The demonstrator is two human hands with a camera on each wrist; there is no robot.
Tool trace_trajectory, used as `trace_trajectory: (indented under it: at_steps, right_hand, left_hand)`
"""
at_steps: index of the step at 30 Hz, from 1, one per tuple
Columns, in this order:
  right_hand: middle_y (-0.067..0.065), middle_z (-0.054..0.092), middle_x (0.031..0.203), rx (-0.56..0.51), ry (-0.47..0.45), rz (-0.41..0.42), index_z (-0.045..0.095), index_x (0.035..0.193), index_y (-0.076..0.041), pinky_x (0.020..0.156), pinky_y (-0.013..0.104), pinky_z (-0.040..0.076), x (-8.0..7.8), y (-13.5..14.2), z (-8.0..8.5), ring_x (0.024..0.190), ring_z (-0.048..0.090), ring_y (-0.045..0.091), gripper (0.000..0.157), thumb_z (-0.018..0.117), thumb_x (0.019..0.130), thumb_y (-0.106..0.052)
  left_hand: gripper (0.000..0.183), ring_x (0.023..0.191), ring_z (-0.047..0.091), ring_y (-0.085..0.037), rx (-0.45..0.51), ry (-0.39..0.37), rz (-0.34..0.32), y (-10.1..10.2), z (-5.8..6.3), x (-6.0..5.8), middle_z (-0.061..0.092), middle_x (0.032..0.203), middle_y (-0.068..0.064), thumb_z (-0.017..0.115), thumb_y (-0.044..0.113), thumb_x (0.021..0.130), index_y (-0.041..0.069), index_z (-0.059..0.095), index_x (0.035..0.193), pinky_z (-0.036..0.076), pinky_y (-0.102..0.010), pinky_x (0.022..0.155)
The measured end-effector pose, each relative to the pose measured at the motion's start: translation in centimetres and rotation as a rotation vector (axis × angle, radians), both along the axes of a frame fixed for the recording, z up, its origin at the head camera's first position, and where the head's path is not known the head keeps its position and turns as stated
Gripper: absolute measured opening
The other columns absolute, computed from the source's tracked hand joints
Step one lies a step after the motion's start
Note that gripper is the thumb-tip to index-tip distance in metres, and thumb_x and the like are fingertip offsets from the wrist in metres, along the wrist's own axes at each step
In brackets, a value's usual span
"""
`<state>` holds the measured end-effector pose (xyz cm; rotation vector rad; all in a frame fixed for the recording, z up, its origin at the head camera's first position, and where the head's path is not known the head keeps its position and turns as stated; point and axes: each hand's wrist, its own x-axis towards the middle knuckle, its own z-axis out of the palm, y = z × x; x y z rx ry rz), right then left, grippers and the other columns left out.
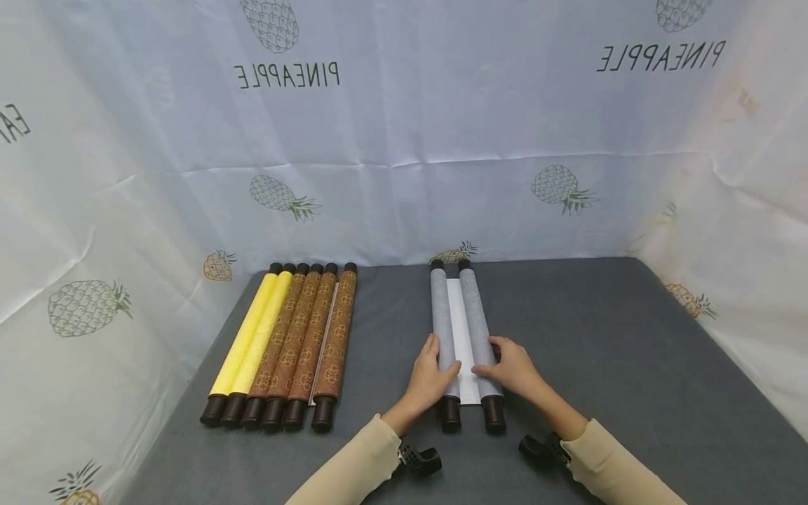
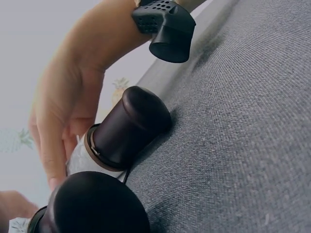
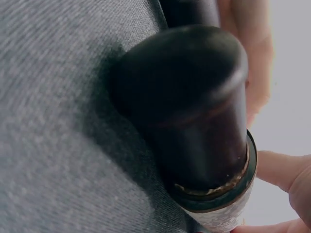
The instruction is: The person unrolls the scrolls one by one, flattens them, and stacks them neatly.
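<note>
Dark R knob fills the middle of the R wrist view, just nearside of the R fingers, w/ a frayed brownish edge where it meets the roll. R hand grips R roll, thumb on the inner side, other fingers over the outer side, so held narrow round it. L hand does same w/ L roll: thumb across twd the inner side, fingers along the outer. Thumbs face each other, apart; btwn them, white strip, flat, running away from the fingers. All one grey scroll, part-unrolled, directly under both hands on dk grey cloth. Just nearside of L fingers, L knob; well beyond fingertips, far knobs.

Behind the fingers, at each wrist: L wrist cam, R wrist cam, both blk, then cream sleeves.

Well left of L fingers, side by side: brown rolls w/ gold flower pattern, 4 of them, pale strip btwn the 2 closest to the hand; then 2 yellow rolls, farthest out. All dk-knobbed, pointing away. Way beyond fingers, white curtain w/ pineapple prints + "PINEAPPLE" in mirror lettering
</note>
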<state>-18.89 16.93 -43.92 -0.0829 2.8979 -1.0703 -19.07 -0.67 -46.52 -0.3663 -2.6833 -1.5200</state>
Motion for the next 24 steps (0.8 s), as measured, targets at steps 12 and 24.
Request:
trace_trajectory:
  at_steps: [12,24]
  right_hand:
    - [0.033,0.06,0.121,-0.014,0.014,-0.017,0.047,0.13,0.016,0.088,0.05,0.053,0.2,0.5,0.0,0.11,0.06,0.045,0.067,0.077,0.079,-0.015]
    - [0.037,0.052,0.13,-0.032,0.034,0.006,0.047,0.131,0.016,0.083,0.046,0.055,0.6,0.9,0.5,0.105,0.062,0.042,0.062,0.071,0.078,-0.005]
  left_hand:
    - [0.078,0.137,0.036,-0.05,-0.009,-0.013,0.011,-0.6,0.0,0.2,0.033,0.147,-0.039,0.068,0.013,0.08,-0.021,0.031,0.14,0.034,-0.059,0.111]
    - [0.072,0.14,0.035,-0.046,0.031,0.014,0.011,-1.4,0.2,0.2,0.032,0.151,-0.033,0.064,0.007,0.079,-0.016,0.034,0.141,0.033,-0.058,0.111]
